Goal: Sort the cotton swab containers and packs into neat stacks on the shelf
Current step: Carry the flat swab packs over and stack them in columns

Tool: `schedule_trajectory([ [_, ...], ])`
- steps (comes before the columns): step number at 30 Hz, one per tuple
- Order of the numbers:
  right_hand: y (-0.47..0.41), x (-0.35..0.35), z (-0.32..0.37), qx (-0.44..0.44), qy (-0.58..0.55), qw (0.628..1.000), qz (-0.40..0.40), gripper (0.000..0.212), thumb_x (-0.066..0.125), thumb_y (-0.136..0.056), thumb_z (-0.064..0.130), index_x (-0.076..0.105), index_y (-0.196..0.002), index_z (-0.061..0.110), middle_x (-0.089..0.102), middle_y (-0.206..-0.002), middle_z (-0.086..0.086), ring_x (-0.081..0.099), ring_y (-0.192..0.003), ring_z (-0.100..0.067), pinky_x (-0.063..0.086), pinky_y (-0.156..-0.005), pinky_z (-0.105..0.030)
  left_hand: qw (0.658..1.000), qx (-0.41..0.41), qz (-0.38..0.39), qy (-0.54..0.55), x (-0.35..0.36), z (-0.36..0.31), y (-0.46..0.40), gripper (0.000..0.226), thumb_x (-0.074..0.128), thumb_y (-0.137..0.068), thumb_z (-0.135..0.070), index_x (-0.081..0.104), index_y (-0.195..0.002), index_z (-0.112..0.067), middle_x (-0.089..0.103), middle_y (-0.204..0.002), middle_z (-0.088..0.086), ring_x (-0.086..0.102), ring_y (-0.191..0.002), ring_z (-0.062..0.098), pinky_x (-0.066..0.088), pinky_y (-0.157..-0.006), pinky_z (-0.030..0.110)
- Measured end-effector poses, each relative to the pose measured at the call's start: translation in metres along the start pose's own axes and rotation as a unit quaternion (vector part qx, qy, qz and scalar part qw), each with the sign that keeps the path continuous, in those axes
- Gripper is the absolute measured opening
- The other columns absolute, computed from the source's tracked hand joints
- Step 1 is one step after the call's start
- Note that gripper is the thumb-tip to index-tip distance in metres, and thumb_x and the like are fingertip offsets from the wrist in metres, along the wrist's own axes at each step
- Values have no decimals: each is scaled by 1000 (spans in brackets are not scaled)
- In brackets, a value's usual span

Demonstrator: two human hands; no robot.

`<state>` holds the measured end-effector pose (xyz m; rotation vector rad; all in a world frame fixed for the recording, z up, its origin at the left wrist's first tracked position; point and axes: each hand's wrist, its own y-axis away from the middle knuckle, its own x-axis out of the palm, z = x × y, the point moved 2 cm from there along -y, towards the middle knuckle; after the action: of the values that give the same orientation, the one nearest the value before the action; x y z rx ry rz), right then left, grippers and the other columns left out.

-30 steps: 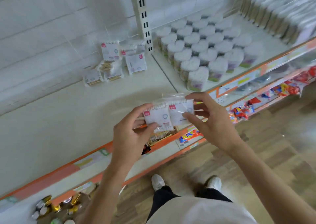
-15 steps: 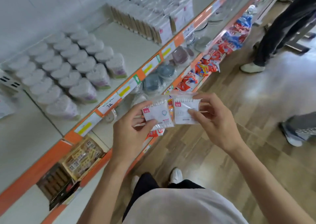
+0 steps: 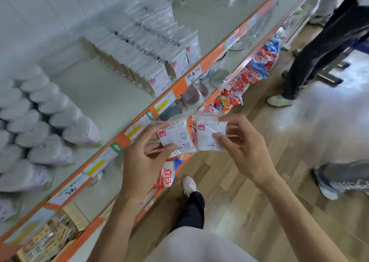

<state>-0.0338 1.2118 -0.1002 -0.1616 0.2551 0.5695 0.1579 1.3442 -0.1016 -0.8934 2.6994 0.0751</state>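
My left hand [image 3: 142,157] pinches a small clear pack of cotton swabs [image 3: 175,136] with a white label and pink tag. Beside it, my right hand [image 3: 244,145] pinches a second, similar pack [image 3: 209,136]. Both packs hang side by side over the aisle, in front of the shelf's orange edge [image 3: 179,85]. On the shelf [image 3: 111,95], a long row of upright swab packs [image 3: 151,47] stands at the back right. Heart-shaped swab containers [image 3: 40,121] with white lids stand in rows at the left.
Lower shelves hold glass bowls [image 3: 218,75], red and blue snack bags [image 3: 249,75] and a cardboard box of small packs [image 3: 50,239]. Other people's legs and shoes [image 3: 279,99] stand on the wooden floor at the right. My own shoe [image 3: 189,184] is below.
The view has swung right along the shelf, from the loose packs at the left to the row of upright packs. Both hands keep their packs, now slightly further apart.
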Motion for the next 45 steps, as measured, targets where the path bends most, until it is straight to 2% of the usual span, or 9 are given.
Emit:
schedule_trajectory([
  [3, -53, -14, 1, -2, 18, 1000, 13, 25, 71, -93, 16, 59, -113, 26, 65, -91, 16, 69, -86, -12, 57, -73, -28, 999, -6, -20, 47, 14, -5, -43, 44, 78, -83, -5, 66, -120, -27, 73, -108, -16, 71, -96, 2, 53, -78, 14],
  [8, -140, -38, 9, -37, 51, 998, 19, 25, 71, -93, 18, 58, -113, 29, 70, -100, 6, 71, -91, -17, 60, -75, -34, 997, 9, -35, 72, 33, -21, -121, 47, 80, -81, -4, 67, -122, -24, 75, -105, -12, 73, -96, 7, 57, -79, 20],
  [13, -196, -57, 10, -70, 52, 996, 3, 25, 69, -94, 18, 56, -116, 22, 70, -99, 9, 72, -90, -17, 59, -73, -30, 997, 44, -36, 57, 42, -41, -180, 47, 80, -81, -7, 66, -122, -24, 74, -104, -12, 74, -94, 8, 55, -77, 16],
  [16, -227, -64, 6, -70, 49, 996, -4, 24, 69, -94, 20, 57, -113, 27, 70, -97, 7, 72, -90, -18, 61, -74, -38, 996, 57, -50, 43, 42, -49, -200, 48, 80, -81, -6, 65, -125, -18, 74, -108, -5, 73, -95, 7, 56, -78, 16],
  [25, -365, -75, 21, -167, 71, 982, 57, 26, 67, -95, 20, 52, -115, 29, 65, -106, -7, 71, -92, -22, 59, -82, -43, 986, 55, -156, -31, 33, -70, -246, 50, 80, -81, -10, 64, -127, -20, 72, -112, -4, 73, -90, 5, 56, -78, 16],
  [28, -409, -69, 18, -186, 56, 977, 88, 28, 65, -94, 17, 50, -111, 34, 64, -107, -6, 70, -92, -22, 59, -79, -34, 979, 40, -192, -54, 35, -77, -260, 50, 81, -81, -12, 65, -127, -21, 71, -114, -8, 73, -90, 6, 58, -78, 19],
  [34, -482, -40, -11, -167, 60, 971, 159, 32, 66, -89, 9, 52, -102, 35, 61, -101, 12, 71, -90, -14, 60, -78, -38, 969, 8, -237, -73, 53, -92, -276, 49, 80, -81, -10, 66, -126, -23, 71, -103, -12, 73, -89, 7, 57, -77, 17],
  [40, -529, 18, -31, -186, 66, 951, 239, 16, 62, -94, 15, 57, -109, 18, 62, -105, 10, 67, -99, -8, 49, -71, -10, 951, -36, -287, -106, 67, -97, -281, 50, 81, -82, -11, 66, -124, -33, 71, -102, -11, 73, -89, 7, 58, -76, 21],
  [45, -538, 35, -58, -189, 69, 947, 251, 15, 63, -93, 17, 58, -106, 23, 61, -113, -1, 68, -88, -10, 57, -81, -28, 939, -58, -318, -115, 75, -101, -276, 48, 81, -82, -12, 67, -124, -32, 71, -104, -7, 73, -87, 8, 57, -75, 19],
])
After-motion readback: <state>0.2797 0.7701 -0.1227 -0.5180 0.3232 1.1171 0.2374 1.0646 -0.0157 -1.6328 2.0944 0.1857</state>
